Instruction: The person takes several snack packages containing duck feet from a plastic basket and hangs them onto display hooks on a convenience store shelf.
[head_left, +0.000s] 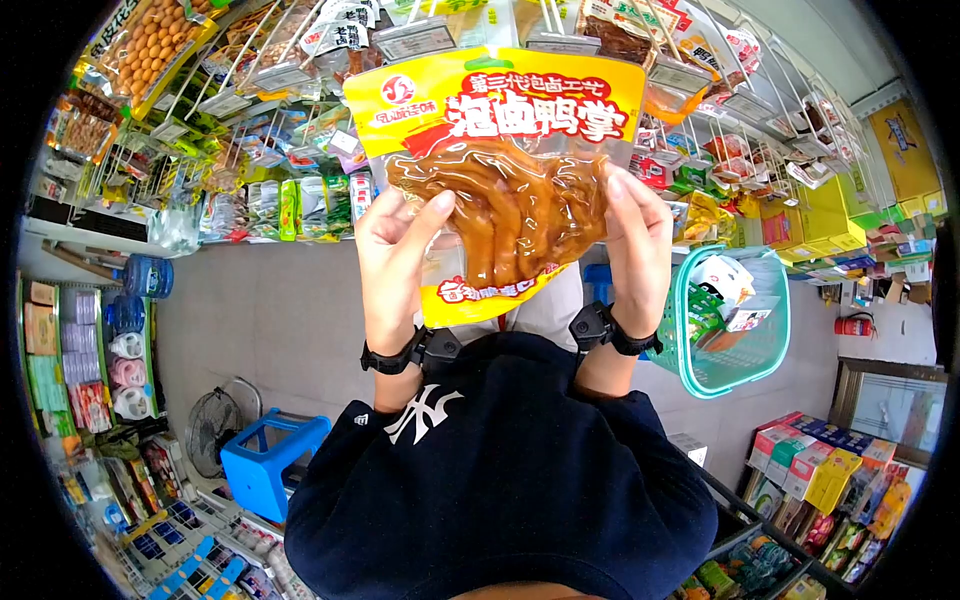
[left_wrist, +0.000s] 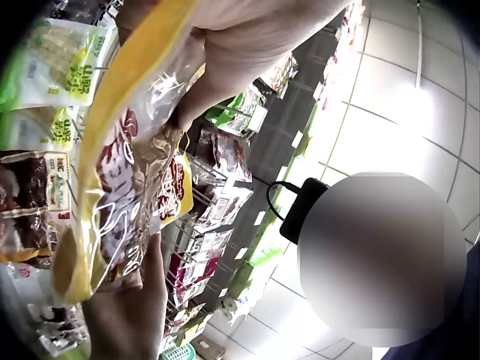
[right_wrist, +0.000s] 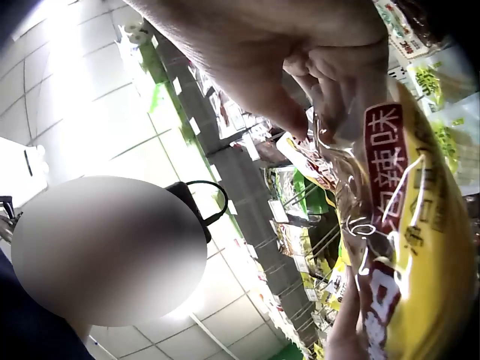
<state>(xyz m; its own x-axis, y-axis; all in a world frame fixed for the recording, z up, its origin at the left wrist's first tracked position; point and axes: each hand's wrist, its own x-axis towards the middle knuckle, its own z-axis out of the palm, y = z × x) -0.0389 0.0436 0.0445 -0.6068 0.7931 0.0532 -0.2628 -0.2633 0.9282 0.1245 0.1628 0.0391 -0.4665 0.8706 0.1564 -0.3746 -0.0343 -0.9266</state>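
Both hands hold up a yellow-edged, clear plastic bag of braised duck feet in front of the chest, its red and white lettering upright in the head view. My left hand pinches the bag's left side, thumb lying across the front. On the opposite edge, my right hand pinches it with the thumb in front and the fingers largely hidden behind. The left wrist view shows the bag edge-on below the left hand. In the right wrist view, creased plastic meets the right hand.
Racks of hanging snack packs with price tags stand close ahead. A green shopping basket with several packs inside is at the right. Behind on the left are a blue stool and a floor fan. Stacked boxes stand at the lower right.
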